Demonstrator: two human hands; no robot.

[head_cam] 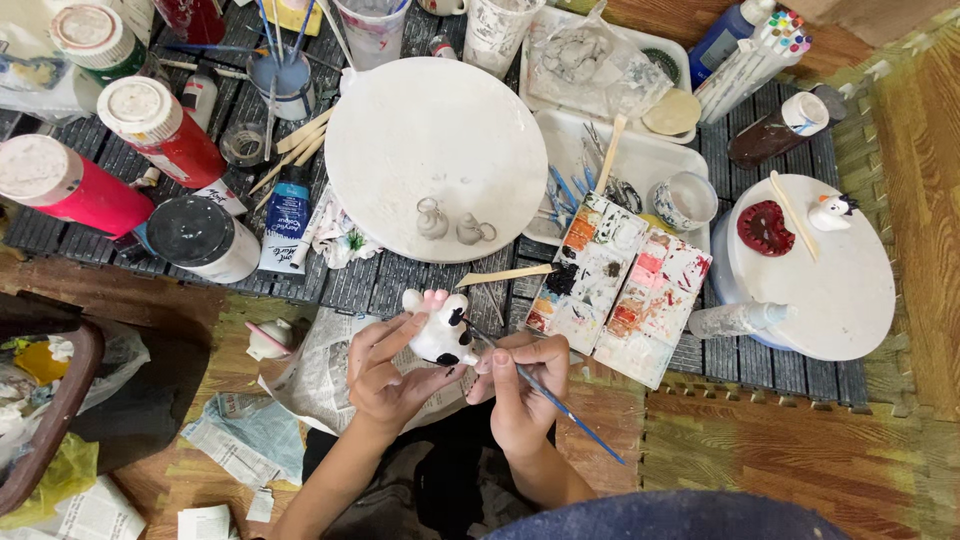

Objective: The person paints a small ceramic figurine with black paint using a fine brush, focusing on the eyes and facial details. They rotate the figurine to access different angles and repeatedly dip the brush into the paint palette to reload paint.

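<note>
White clay cow figurine (441, 330) with black patches and pink ears sits in the person's lap area, just in front of the slatted dark work surface (400, 280) and above a sheet of newspaper (320, 375). The left hand (385, 375) cradles it from below and the side, its fingers curled around the body, with the thumb and forefinger spread up along the flank. The right hand (520, 385) has its fingers pressed together in a pinch on a thin blue-handled paintbrush (545, 390), whose dark tip touches the figurine's side.

Just beyond the hands lies a paint palette (620, 285) with many stained wells, orange, red, pink and black among them, and a wooden stick (505, 275) rests beside it. Farther back is a round white board (435, 155) carrying two small grey clay pieces (455, 222). To the left stand a black-lidded paint jar (205, 238) and red paint bottles (165, 130). To the right a second round white stand (830, 270) bears a dark red piece (765, 228) and a little white bird figurine (830, 210).
</note>
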